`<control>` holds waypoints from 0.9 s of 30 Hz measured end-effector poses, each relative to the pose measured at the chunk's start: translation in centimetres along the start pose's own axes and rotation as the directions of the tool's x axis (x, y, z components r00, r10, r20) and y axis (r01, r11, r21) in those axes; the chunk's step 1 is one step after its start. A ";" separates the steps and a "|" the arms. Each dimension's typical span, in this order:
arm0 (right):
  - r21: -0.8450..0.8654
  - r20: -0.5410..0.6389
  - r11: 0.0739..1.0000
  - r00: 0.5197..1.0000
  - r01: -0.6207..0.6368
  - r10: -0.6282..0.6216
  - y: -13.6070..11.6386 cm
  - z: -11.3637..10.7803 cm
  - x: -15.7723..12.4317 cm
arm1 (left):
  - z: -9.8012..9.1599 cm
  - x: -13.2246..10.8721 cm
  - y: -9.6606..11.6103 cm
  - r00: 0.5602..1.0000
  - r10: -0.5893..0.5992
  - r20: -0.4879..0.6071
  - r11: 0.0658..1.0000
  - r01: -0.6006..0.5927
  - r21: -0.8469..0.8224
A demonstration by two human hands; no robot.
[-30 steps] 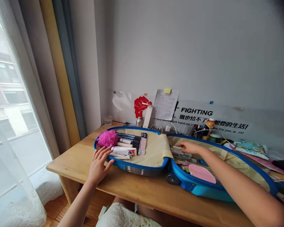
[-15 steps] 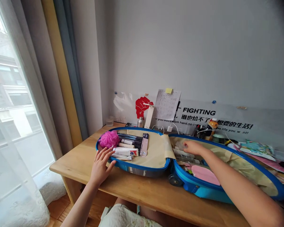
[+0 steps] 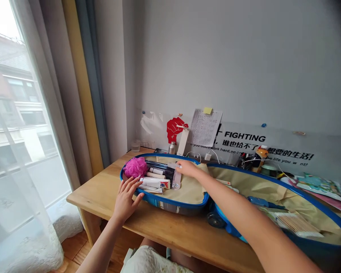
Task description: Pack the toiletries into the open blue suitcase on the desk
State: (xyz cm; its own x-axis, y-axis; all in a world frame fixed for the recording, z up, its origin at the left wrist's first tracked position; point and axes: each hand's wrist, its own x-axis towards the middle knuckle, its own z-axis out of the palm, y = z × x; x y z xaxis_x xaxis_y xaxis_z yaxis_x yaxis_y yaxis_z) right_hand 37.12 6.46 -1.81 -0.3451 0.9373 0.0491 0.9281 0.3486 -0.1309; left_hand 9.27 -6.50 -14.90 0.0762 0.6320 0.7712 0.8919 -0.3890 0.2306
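An open blue suitcase (image 3: 170, 203) with beige lining lies on the wooden desk, its two halves side by side. My left hand (image 3: 127, 199), fingers spread, rests at the near rim of the left half, next to a white toothpaste tube (image 3: 157, 182). My right hand (image 3: 186, 168) is over the left half, fingers closed on a small whitish, see-through item (image 3: 174, 165) that I cannot make out. Below it lies a pinkish packaged card (image 3: 176, 180). A pink bath puff (image 3: 135, 167), a white-capped tube (image 3: 155, 175) and dark slim packs (image 3: 156, 165) fill the left end.
In the right half lie a pack of cotton swabs (image 3: 298, 224) and a blue item (image 3: 263, 202); my right forearm covers part of it. Behind stand a metal bottle (image 3: 172, 147), a white upright box (image 3: 183, 142), a white charger (image 3: 208, 156) and an orange bottle (image 3: 261, 153).
My right hand has moved left from the right half to the left half, carrying the small see-through item. Cotton swabs have come into sight. My left hand stays at the rim; the view has shifted slightly.
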 end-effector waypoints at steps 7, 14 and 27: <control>-0.053 0.033 0.998 0.999 0.036 -0.034 -5.1 2.9 3.9 | -0.1 0.0 0.1 1.000 0.007 0.014 1.000 -0.007 0.009; -0.051 0.024 0.996 0.997 0.076 -0.075 -5.2 4.0 4.7 | 0.0 0.0 0.2 1.000 -0.008 0.022 1.000 0.008 0.003; 0.024 0.017 0.986 0.986 0.164 -0.164 -5.5 4.3 4.5 | 0.0 0.0 0.1 1.000 -0.003 0.018 1.000 0.003 0.005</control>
State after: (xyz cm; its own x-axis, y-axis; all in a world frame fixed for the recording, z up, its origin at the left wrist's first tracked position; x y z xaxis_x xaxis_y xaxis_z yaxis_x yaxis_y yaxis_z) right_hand 29.86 8.72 -5.09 -0.4954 0.8671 0.0530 0.8553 0.4975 -0.1443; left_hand 9.38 -6.58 -14.87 0.0811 0.6451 0.7598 0.8946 -0.3833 0.2299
